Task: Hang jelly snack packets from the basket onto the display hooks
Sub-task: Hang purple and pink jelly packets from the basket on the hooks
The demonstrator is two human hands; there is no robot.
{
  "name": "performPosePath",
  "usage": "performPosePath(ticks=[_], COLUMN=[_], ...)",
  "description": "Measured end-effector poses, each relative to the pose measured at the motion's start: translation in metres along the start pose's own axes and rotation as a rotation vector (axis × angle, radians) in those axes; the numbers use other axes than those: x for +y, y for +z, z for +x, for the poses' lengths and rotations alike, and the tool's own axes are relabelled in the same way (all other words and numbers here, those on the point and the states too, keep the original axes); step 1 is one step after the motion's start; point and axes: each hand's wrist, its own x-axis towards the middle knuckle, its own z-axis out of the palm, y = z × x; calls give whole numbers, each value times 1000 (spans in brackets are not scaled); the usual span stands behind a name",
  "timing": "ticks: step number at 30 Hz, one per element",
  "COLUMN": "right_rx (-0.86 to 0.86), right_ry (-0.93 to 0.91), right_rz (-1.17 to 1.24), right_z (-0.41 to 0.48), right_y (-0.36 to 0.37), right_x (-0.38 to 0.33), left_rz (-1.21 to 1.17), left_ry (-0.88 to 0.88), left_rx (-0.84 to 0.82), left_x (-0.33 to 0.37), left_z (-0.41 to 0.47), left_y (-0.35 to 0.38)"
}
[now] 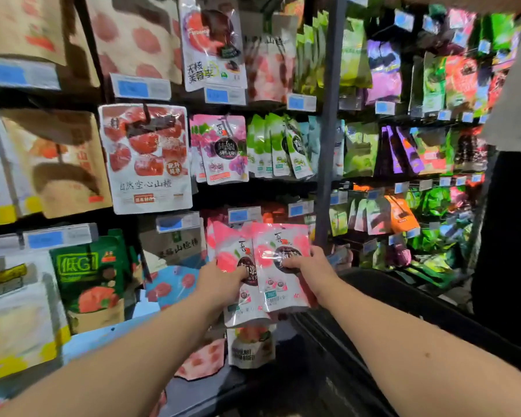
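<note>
Both your hands are on pink jelly packets, low centre of the display, just under a blue price tag [243, 215].

Left hand [223, 282]: gripping the left pink packet [235, 251] at its left edge, about mid-height. Thumb is on the front face near the dark round label.

Right hand [309, 263]: gripping the right pink packet [278, 245]. Thumb lies across the front on the dark label, and the fingers curl round the right edge.

The right pink packet overlaps the front of the left one. Both are upright and held against the display. More pink packets [212, 236] sit just behind them on the left. The packet tops are blurred, so I can't tell whether either is on a hook.

Surroundings:
- Purple grape packets [224, 149] hang one row up, with green packets [275, 145] just to their right.
- A big white bag with red fruit [146, 158] hangs up and to the left.
- A dark green bag [91, 275] sits left of your left hand.
- A grey upright post [328, 115] splits this bay from the next one on the right.

Basket [403, 299]: dark and low on the right, behind your right forearm. Its contents aren't visible.

Another person stands at the right edge in a pale top [515, 85] and dark trousers.
</note>
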Motion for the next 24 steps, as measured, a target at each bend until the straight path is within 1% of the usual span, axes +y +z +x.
performPosePath(ticks=[3, 5, 8, 14, 20, 24], right_rx=[-100, -164, -213, -145, -96, -73], right_ry=[-74, -145, -224, -345, -383, -409], right_rz=[-60, -89, -145, -131, -129, -88], right_z=[11, 21, 45, 93, 128, 142], right_y=[34, 54, 76, 96, 92, 93], right_x=[8, 15, 32, 43, 53, 57], left_rz=[52, 94, 114, 217, 195, 168], left_ry=[-12, -21, -53, -59, -28, 24], left_rx=[-7, 17, 60, 76, 134, 132], left_x=[-24, -40, -65, -82, -90, -93], left_z=[17, 33, 59, 104, 127, 132], left_y=[-12, -17, -21, -31, -15, -5])
